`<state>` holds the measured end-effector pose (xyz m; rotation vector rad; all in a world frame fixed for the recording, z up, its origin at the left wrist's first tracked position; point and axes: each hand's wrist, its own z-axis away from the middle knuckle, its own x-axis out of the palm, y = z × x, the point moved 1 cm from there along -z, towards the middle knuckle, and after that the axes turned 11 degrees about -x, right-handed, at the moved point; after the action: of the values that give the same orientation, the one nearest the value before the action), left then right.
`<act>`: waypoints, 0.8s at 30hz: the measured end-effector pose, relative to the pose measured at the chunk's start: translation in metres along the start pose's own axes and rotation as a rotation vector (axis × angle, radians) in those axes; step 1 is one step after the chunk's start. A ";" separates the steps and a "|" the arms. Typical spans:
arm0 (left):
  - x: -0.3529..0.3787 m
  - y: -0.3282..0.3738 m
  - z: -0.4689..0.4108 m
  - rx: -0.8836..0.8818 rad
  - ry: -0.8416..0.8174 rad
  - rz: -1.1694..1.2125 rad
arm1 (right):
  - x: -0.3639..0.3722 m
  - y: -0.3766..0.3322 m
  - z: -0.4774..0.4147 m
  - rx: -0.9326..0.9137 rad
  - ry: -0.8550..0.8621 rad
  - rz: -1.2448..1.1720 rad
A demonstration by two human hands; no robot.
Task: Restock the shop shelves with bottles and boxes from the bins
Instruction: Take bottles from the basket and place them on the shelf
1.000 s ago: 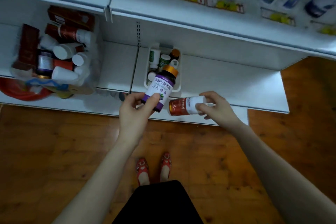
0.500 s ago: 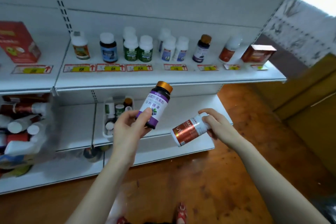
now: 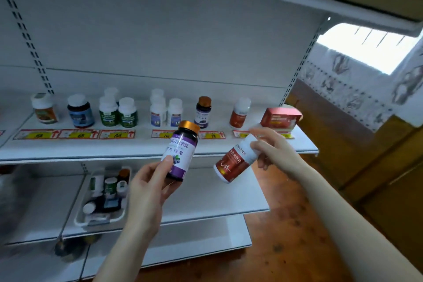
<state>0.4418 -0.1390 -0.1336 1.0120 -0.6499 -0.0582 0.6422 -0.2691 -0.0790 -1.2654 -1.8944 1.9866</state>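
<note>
A white metal shelving unit (image 3: pixel 160 41) stands on a reddish wooden floor (image 3: pixel 286 224). Its middle shelf (image 3: pixel 137 151) carries 1 row of goods. From left to right these are:

- an orange-labelled bottle (image 3: pixel 43 110)
- a dark blue bottle (image 3: pixel 80 112)
- a cluster of green-labelled bottles (image 3: pixel 119 114)
- a cluster of white bottles with blue labels (image 3: pixel 165 113)
- a dark bottle with a bronze cap (image 3: pixel 203 110)
- a white bottle with a red label (image 3: pixel 238 115)
- a red box (image 3: pixel 282 117) at the right end

Yellow-and-red price tags (image 3: pixel 77 134) line the front edge of this shelf. The lower shelf (image 3: pixel 217 197) holds a white bin (image 3: pixel 98 222) of small bottles, too blurred to count.
</note>
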 end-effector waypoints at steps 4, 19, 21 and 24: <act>0.026 0.001 -0.012 0.010 0.011 0.007 | -0.029 0.007 -0.028 -0.032 -0.051 0.008; 0.128 -0.014 -0.083 0.010 -0.169 -0.099 | -0.120 0.049 -0.114 -0.116 -0.152 0.337; 0.135 -0.020 -0.089 0.011 -0.154 -0.092 | -0.129 0.053 -0.127 -0.138 -0.193 0.408; 0.151 -0.027 -0.097 0.026 -0.112 -0.077 | -0.140 0.059 -0.152 -0.186 -0.252 0.538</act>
<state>0.6221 -0.1301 -0.1175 1.0637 -0.7154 -0.1751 0.8531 -0.2488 -0.0443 -1.8109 -2.0507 2.3573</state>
